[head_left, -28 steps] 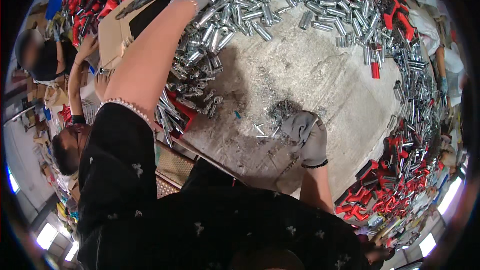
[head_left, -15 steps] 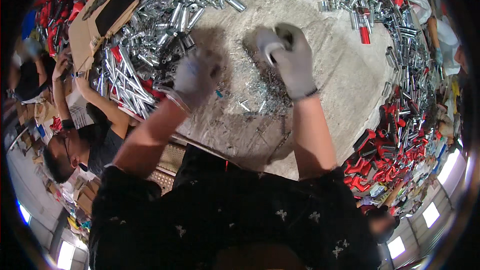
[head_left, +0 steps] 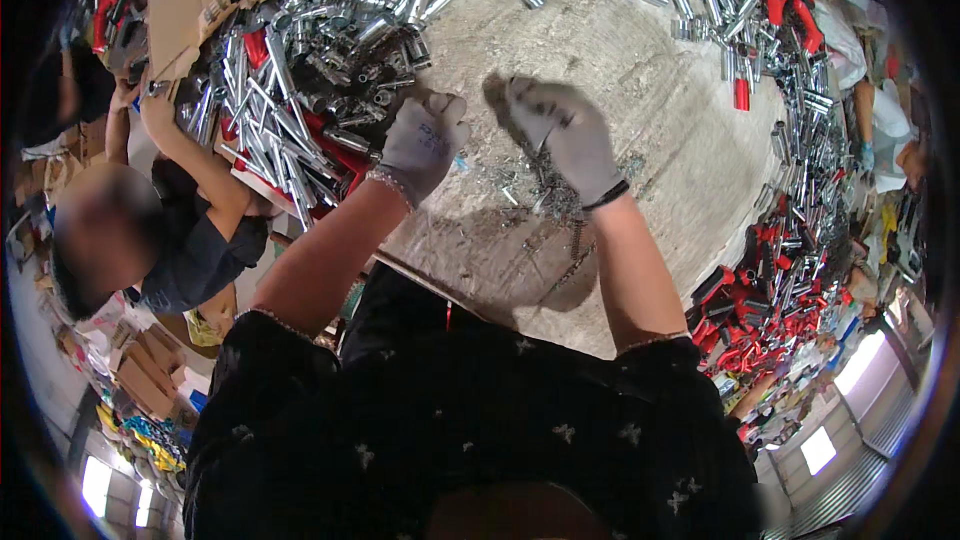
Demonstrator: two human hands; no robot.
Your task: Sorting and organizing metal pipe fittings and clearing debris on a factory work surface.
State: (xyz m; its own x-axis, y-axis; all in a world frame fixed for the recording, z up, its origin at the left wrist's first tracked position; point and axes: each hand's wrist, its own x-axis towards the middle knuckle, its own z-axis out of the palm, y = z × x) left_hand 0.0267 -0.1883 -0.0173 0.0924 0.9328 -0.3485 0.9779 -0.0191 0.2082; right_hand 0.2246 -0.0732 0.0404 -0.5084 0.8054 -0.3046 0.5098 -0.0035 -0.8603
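Observation:
Both my hands wear pale grey work gloves over the worktable. My left hand is curled closed beside the heap of shiny metal cylinders and fittings; whatever lies inside its fingers is hidden. To its right, my right hand has its fingers bent together, pointing left, and I cannot make out what they grip. Small metal bits are scattered on the tabletop just below my right hand. A bundle of thin metal rods lies left of my left hand.
Red tool-shaped parts and more metal cylinders line the table's right and far sides. Cardboard stands at the far left. A co-worker in a dark shirt is close on the left, arms reaching to the table's edge.
The view has shifted slightly. My left hand has come toward the right, and my right hand has turned so its fingers point left. The co-worker's head has moved.

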